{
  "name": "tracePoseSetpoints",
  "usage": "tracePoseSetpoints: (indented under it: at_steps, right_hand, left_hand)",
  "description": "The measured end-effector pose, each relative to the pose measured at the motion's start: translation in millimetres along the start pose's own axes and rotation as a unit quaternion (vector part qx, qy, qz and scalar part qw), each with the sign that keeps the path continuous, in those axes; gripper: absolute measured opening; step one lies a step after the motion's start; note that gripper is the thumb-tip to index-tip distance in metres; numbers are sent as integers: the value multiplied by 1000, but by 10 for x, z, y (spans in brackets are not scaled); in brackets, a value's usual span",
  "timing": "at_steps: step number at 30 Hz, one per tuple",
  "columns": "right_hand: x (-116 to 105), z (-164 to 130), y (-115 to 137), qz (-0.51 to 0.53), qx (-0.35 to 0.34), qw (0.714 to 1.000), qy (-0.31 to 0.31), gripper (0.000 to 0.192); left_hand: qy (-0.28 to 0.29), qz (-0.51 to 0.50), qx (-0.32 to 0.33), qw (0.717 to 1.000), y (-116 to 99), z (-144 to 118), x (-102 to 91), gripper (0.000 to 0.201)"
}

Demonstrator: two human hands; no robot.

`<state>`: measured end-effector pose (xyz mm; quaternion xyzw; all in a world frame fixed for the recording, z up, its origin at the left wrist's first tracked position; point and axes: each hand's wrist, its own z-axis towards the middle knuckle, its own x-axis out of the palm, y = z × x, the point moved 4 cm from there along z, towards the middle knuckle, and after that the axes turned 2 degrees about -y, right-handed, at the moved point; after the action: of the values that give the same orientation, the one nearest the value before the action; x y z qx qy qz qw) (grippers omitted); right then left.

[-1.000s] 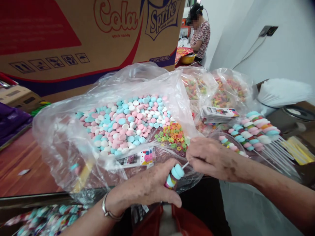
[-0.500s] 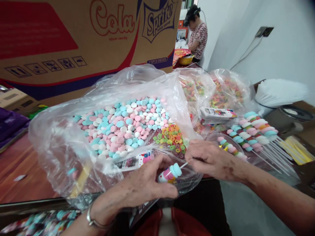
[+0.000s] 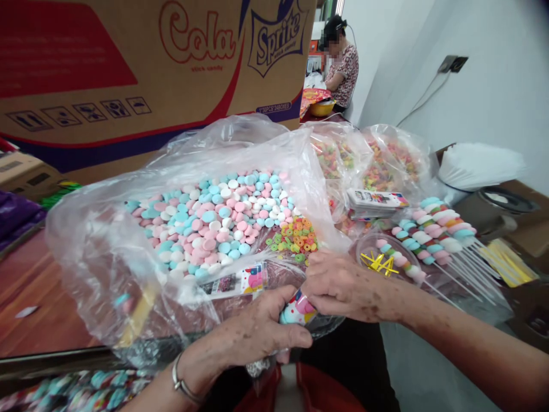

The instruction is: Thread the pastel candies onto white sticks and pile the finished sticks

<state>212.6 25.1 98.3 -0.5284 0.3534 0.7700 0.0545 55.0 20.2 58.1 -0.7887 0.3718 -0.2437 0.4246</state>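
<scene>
Left hand [image 3: 253, 335]: fingers closed around the lower end of a candy stick [image 3: 297, 311], at the near edge of the counter [image 3: 47, 309]; a metal bangle [image 3: 182, 384] sits on the wrist.
Right hand [image 3: 343, 286]: fingers closed on the upper end of the same candy stick, touching the left hand; the stick itself is hidden under them.
Candy stick: pink, white and blue discs, held between both hands just in front of the big plastic bag [image 3: 107, 252].
Big plastic bag: open, holding pink, blue and white candy discs [image 3: 218, 214] and a small heap of coloured candy rings [image 3: 295, 236].
Round clear dish [image 3: 364, 252]: just right of the right hand, with gold twist ties [image 3: 378, 263] in it.
Finished candy sticks [image 3: 433, 232]: piled to the right.
Cardboard box [image 3: 128, 74]: behind the bag.
Another person [image 3: 341, 66]: seated far back.
</scene>
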Motion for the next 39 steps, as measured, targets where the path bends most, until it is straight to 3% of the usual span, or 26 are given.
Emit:
tracePoseSetpoints:
  at_steps: [5,7,9,11,15,21,23,26,29,32,36,39]
  right_hand:
    - [-50,67,27,-7,-2,1000,-23,23]
    - [-93,77,21,3,47,995,-88,15]
    - [-126,48,8,-10,108,977,-184,33]
    - [-109,4,10,-44,146,959,-238,43]
    - [10,-6,60,-45,128,971,-197,42]
    - [8,70,88,134,123,968,-171,34]
    - [39,83,56,218,175,941,-189,44]
    - [176,78,-14,356,269,863,-236,65]
    - [375,110,-36,465,304,805,-209,37]
    - [476,131,-51,514,302,777,-201,19]
    - [483,116,-77,534,303,755,-230,22]
    - [504,116,-62,590,285,722,-221,25]
  left_hand:
    - [-26,-118,51,991,-34,16,21,29]
    - [-62,-146,63,985,-39,31,14,32]
    - [-110,-163,67,978,-43,43,-6,36]
    - [-155,-175,71,970,-45,48,-32,37]
    - [-200,-196,94,955,-31,55,-57,37]
    - [-230,-169,81,955,66,83,-31,39]
    - [-247,-147,105,952,40,83,-44,39]
    - [-299,-93,144,939,-34,56,-98,39]
    - [-327,-43,161,930,-81,43,-124,35]
    - [-283,-105,168,939,-66,77,-93,33]
    - [-200,-245,175,933,-23,105,-34,26]
    - [-200,-287,163,922,11,80,-40,22]
